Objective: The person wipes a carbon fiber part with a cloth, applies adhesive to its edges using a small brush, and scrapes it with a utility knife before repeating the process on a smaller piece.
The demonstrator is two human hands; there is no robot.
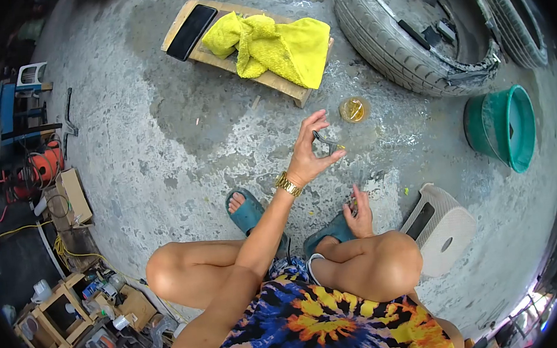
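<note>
My left hand [309, 152], with a gold watch on its wrist, is raised over the wet concrete floor and holds a small dark curved piece [320, 142] between thumb and fingers. A bit of yellow-green shows at the piece's lower end. Just beyond the hand, a small round container [354, 110] with amber contents stands on the floor. My right hand [359, 215] is low beside my right knee, its fingers apart and nothing visible in them. A yellow cloth [275, 43] and a black phone [193, 32] lie on a low wooden stand [227, 65] farther ahead.
Tires [400, 53] lie at the upper right, near a green bucket [498, 127]. A pale plastic stool [450, 229] lies on its side to my right. Wooden crates with tools [66, 308] and a red machine [45, 166] are at the left.
</note>
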